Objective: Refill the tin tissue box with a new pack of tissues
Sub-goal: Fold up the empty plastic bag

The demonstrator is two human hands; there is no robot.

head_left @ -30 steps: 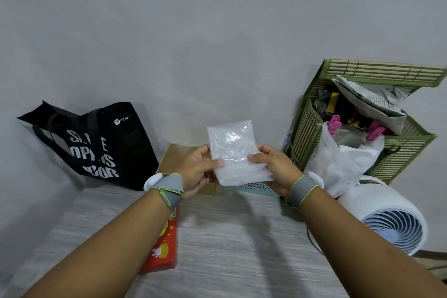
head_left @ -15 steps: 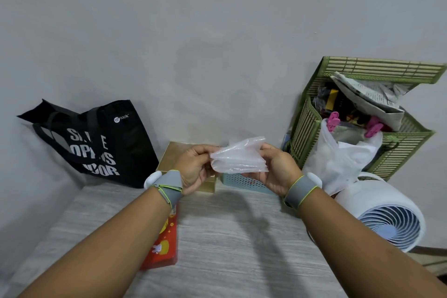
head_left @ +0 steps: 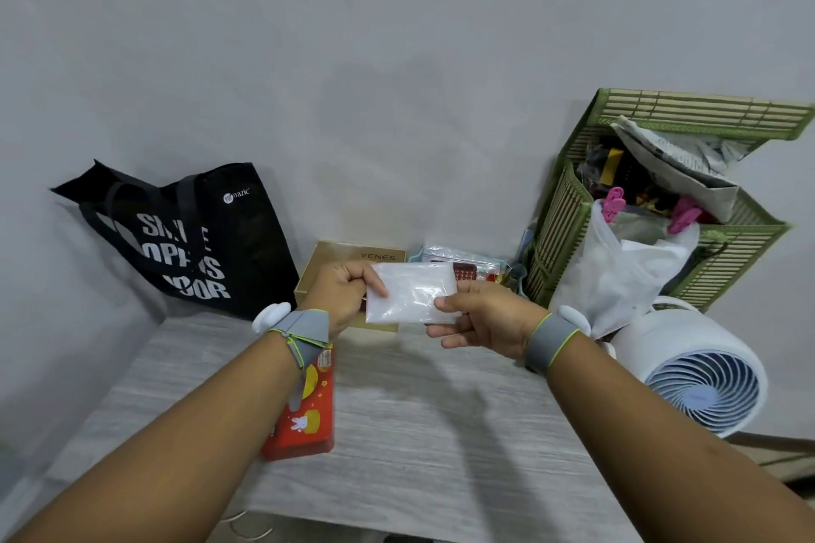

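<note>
Mid-frame above the grey wood-grain desk (head_left: pixel 397 432), left hand (head_left: pixel 342 293) and right hand (head_left: pixel 483 324) pinch the white plastic-wrapped tissue pack (head_left: pixel 410 293), fingers clamped on its ends; opening the wrapper likely comes next.

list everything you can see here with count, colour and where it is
tissue pack: 1, clear wrap, held above table
red tin: 1, red, on table under left forearm
gold box: 1, gold, table back
tote bag: 1, black, leaning on wall, left
woven basket: 1, green, right, lid open
plastic bag: 1, white, at basket front
fan: 1, white, right
table: 1, grey wood
left hand: 1, grip on pack's left edge
right hand: 1, grip on pack's right edge
</note>
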